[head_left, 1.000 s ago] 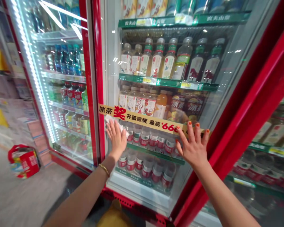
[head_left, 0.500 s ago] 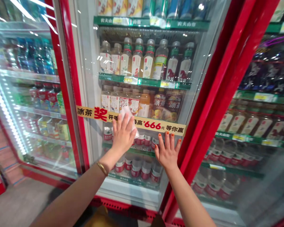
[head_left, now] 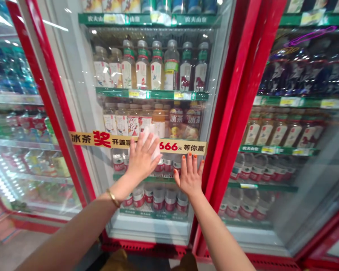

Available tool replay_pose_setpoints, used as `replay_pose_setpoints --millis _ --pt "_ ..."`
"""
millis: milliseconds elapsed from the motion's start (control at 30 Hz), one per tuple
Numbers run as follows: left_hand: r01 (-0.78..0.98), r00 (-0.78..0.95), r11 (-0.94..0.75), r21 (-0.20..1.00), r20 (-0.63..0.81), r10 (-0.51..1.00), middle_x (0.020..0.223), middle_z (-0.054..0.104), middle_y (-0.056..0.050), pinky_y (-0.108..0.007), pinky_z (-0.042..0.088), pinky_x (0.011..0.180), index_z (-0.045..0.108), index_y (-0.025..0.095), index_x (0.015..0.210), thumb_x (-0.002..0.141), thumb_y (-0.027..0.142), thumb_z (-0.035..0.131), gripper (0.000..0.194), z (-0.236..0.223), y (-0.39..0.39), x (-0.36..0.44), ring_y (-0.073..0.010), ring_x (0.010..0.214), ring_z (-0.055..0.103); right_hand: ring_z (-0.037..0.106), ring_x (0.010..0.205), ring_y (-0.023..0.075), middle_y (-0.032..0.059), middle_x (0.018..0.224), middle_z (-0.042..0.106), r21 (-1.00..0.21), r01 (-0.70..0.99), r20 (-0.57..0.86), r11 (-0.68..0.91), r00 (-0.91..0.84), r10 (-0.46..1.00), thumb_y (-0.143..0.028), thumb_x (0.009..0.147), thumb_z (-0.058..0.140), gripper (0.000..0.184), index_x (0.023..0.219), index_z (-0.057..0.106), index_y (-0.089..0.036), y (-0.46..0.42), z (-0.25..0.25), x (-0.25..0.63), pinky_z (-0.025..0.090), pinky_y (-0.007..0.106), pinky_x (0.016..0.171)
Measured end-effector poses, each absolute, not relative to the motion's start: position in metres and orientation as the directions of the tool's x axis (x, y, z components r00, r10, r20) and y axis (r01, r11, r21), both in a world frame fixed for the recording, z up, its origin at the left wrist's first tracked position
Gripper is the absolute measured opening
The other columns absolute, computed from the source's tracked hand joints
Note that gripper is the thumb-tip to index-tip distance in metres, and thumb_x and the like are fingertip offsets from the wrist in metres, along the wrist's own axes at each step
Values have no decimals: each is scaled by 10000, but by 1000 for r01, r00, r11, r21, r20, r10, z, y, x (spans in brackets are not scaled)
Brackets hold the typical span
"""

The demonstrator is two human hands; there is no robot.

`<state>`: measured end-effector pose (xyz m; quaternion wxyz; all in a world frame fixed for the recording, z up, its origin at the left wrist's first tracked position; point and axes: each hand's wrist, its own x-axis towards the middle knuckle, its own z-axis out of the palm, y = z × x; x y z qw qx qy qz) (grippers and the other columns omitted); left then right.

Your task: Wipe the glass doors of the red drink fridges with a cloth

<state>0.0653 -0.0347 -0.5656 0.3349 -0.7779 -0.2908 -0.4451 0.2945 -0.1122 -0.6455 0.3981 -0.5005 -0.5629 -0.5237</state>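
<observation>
My left hand (head_left: pixel 141 160) presses a white cloth (head_left: pixel 150 138) flat against the glass door (head_left: pixel 81 86) of a red drinks fridge, over the yellow sticker strip (head_left: pixel 101 140) with red and black print. Its fingers lie spread over the cloth. My right hand (head_left: pixel 188 176) rests flat on the same glass just below the strip's right end, fingers stretched up, nails orange. A gold bracelet (head_left: pixel 113 198) sits on my left wrist.
Behind the glass stand shelves of bottled tea (head_left: pixel 147 67) and small water bottles (head_left: pixel 158 197). A red door frame (head_left: pixel 231 113) slants down to the right of my hands. More fridges with bottles stand at the left (head_left: pixel 14 124) and right (head_left: pixel 293 124).
My left hand slid the cloth rightward along the yellow strip from its left part to its middle. My right hand moved closer to the left one and the view swung right.
</observation>
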Motion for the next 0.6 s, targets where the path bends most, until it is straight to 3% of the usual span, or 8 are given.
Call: replay_pose_setpoints --millis 133,200,267,333,400,467,533,600 --pt "555 676 -685 -472 736 41 1819 283 113 -506 -122 1432 245 456 1751 1096 480 526 713 -595 -50 94 -191 1748 39 101 1742 396 261 1824 238 189 981 973 -46 -181 144 -395 1034 605 918 1772 168 -67 -114 -646 297 150 723 1371" --pt "558 678 -677 -480 734 40 1787 328 177 -422 -115 1436 236 519 1735 1102 478 511 691 -628 -49 69 -126 1736 67 105 1743 389 255 1826 238 190 981 971 -41 -181 157 -400 1039 599 915 1773 165 -70 -115 -646 297 151 712 1375" --pt "670 569 -633 -387 815 105 1817 263 138 -444 -112 1436 161 474 1762 1096 457 518 756 -647 -38 22 -158 1738 17 125 1740 387 246 1826 245 179 983 971 -44 -169 168 -404 1040 598 915 1777 160 -82 -115 -646 297 157 707 1376" --pt "791 393 -564 -237 903 171 1864 95 -9 -569 -113 1423 52 316 1794 1093 407 500 837 -642 -23 -23 -261 1734 -81 143 1737 389 241 1827 248 171 984 972 -46 -161 169 -409 1037 602 921 1779 159 -88 -115 -646 296 165 706 1375" --pt "872 142 -490 1 956 255 1858 -49 -125 -690 -84 1394 -34 193 1788 1104 383 436 852 -617 -11 -43 -341 1719 -143 153 1735 394 242 1828 244 167 985 975 -48 -157 160 -415 1035 603 923 1777 165 -85 -115 -647 295 172 707 1373" --pt "867 -103 -425 260 928 357 1859 -80 -118 -718 -21 1393 -56 202 1786 1123 412 359 809 -593 -8 -30 -348 1723 -138 171 1730 402 245 1829 239 161 986 976 -48 -152 156 -422 1036 594 918 1777 168 -87 -114 -648 296 181 715 1367" --pt "856 -62 -448 259 911 407 1869 -37 -72 -698 4 1405 -5 238 1793 1121 453 370 799 -590 -13 4 -342 1726 -140 201 1722 414 244 1831 239 157 987 976 -42 -149 159 -421 1035 582 910 1780 168 -103 -115 -649 298 193 726 1358" --pt "856 181 -515 46 906 383 1872 79 -31 -658 -8 1419 117 296 1793 1099 518 454 803 -613 -24 35 -323 1739 -94 226 1713 422 238 1832 246 158 987 975 -30 -151 163 -415 1028 583 911 1784 168 -120 -115 -649 299 206 728 1351"
